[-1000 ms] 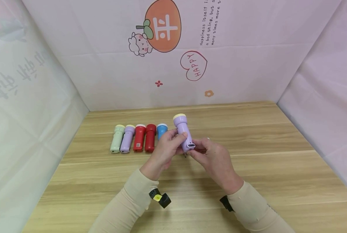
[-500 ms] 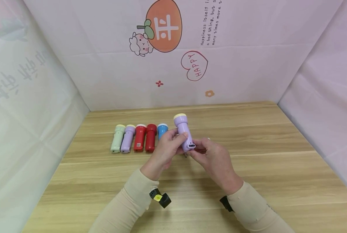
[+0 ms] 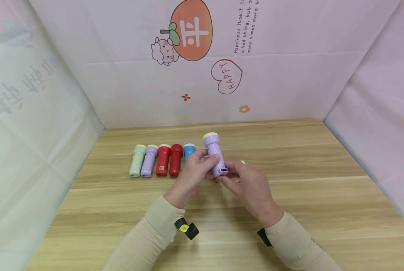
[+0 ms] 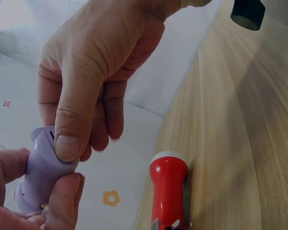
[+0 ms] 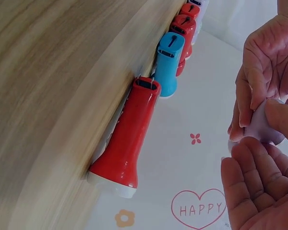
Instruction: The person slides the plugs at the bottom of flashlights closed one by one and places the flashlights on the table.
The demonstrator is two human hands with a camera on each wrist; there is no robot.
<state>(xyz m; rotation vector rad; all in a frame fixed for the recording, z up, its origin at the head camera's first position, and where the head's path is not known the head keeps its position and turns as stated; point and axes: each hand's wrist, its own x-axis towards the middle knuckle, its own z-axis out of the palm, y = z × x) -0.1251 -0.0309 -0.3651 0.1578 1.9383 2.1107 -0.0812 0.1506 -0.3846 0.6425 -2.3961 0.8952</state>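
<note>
"HAPPY" in a red heart [image 3: 226,76] on the backdrop [image 3: 290,86], "Happiness itself…" lettering [image 3: 244,28] above

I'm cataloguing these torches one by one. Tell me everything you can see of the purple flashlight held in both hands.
The purple flashlight is a small, smooth, plastic-looking torch with a lilac body, a wider head and a pale yellow front rim. It is held above the wooden table, head tilted up and away from the person. Its flat tail end faces the camera and shows a dark slot. The left hand grips the body, thumb laid along it; the right hand pinches the tail end.
</note>
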